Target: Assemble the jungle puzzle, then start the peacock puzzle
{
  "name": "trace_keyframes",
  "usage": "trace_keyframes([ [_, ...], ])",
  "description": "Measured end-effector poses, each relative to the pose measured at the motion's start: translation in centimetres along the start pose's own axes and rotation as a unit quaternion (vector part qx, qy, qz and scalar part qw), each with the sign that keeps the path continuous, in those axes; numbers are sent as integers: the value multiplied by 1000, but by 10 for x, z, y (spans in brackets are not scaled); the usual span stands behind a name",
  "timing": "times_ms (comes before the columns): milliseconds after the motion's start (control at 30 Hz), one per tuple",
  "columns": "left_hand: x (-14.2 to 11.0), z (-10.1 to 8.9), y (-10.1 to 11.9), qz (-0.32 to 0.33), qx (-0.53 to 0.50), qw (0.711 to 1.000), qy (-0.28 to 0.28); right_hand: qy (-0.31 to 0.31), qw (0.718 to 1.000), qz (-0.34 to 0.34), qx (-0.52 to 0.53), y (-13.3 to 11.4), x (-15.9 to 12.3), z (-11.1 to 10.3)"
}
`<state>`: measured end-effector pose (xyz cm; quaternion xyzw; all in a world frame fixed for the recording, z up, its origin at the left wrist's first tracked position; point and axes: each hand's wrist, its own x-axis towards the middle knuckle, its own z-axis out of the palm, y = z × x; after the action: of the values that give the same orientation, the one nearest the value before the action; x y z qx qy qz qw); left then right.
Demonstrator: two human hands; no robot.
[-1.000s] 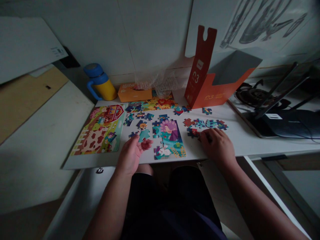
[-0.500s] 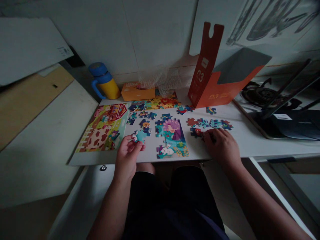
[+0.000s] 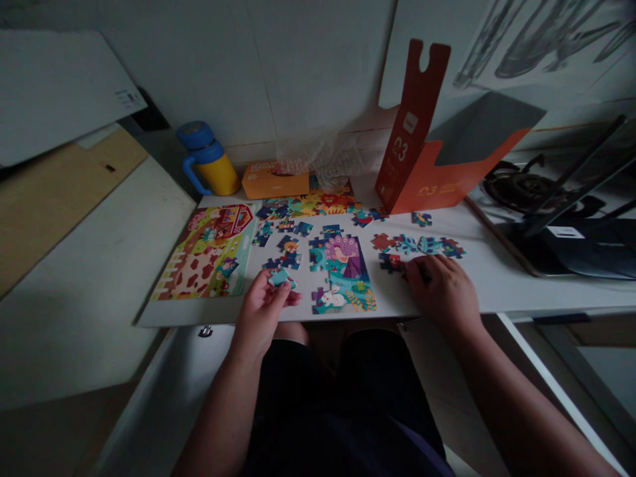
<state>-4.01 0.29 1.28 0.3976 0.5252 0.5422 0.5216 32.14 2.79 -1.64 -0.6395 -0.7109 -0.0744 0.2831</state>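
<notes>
My left hand [image 3: 263, 298] is closed on a teal puzzle piece [image 3: 282, 278], pinched just above the table's front part. To its right lies a joined puzzle section [image 3: 345, 265] with a purple peacock and a white rabbit. Loose pieces [image 3: 289, 245] are scattered behind the left hand. My right hand [image 3: 444, 288] rests on the table with curled fingers, beside a dark piece with red [image 3: 391, 262]; whatever its fingertips hold is hidden. Just behind that hand sits a joined strip of blue and brown pieces [image 3: 422, 245].
A farm picture board [image 3: 201, 258] lies at the left. Along the back stand a blue-and-yellow bottle [image 3: 216, 169], an orange box [image 3: 275, 182], bubble wrap [image 3: 328, 162] and a tall open orange carton [image 3: 437, 185]. A stove burner [image 3: 519, 182] and black router-like device [image 3: 571, 245] are at right.
My left hand has shifted slightly right and tilted the teal piece, so its rabbit-like white patch no longer shows. My right hand stays in place.
</notes>
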Motion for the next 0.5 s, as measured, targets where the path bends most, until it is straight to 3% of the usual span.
trace_keyframes([
  [200,14,-4,-7,-11,96,994,-55,3,1000,1,1,-1,0,-1],
  [500,40,11,-1,99,247,951,-158,8,1000,-6,8,-2,2,-1],
])
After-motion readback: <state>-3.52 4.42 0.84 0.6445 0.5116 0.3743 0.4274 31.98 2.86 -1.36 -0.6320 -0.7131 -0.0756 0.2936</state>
